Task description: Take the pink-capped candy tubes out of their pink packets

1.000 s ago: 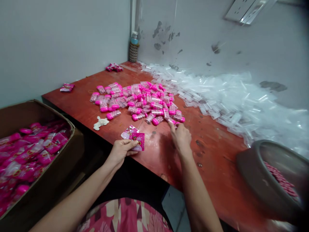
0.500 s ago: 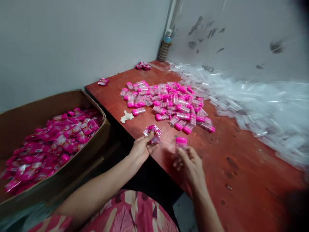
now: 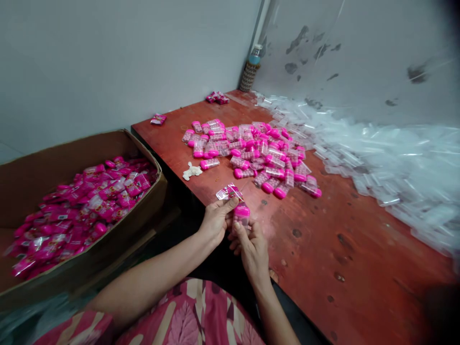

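A clear container with a pink cap (image 3: 242, 212) is upright between my two hands, cap up. My right hand (image 3: 251, 242) grips its lower part between thumb and fingers. Close against it, my left hand (image 3: 217, 220) pinches a pink printed packet (image 3: 232, 191) at the front edge of the red table (image 3: 305, 254). Whether my left fingers also touch the container cannot be made out. Beyond my hands lies a pile of pink-capped clear containers (image 3: 251, 148) with small pale pieces inside.
An open cardboard box (image 3: 151, 191) of pink packets (image 3: 82, 206) stands left. Clear sleeves (image 3: 388, 167) are heaped along the right wall. A crumpled white scrap (image 3: 192, 171), pink packets (image 3: 217, 97) and a bottle (image 3: 254, 56) in a woven holder (image 3: 248, 76) are on the table.
My right hand has moved left with the pink-capped container, bringing it against my left hand and the packet. The view has shifted slightly.
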The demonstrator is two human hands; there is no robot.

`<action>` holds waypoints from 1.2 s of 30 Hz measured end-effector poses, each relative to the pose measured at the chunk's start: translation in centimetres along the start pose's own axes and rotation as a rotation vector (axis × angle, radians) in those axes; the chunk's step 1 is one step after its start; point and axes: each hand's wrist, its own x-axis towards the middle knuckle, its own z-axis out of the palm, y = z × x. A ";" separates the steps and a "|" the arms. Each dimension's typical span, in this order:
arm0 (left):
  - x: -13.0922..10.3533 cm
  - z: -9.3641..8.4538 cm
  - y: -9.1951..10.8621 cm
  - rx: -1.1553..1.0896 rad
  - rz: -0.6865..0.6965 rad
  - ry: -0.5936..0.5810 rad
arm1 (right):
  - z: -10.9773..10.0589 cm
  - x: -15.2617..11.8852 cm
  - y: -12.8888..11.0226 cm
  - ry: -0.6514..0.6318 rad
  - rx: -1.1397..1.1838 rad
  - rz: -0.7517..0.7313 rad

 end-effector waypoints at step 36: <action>-0.2 -1.4 0.9 0.310 -0.047 -0.186 | -0.5 0.4 -0.2 -0.004 -0.091 -0.111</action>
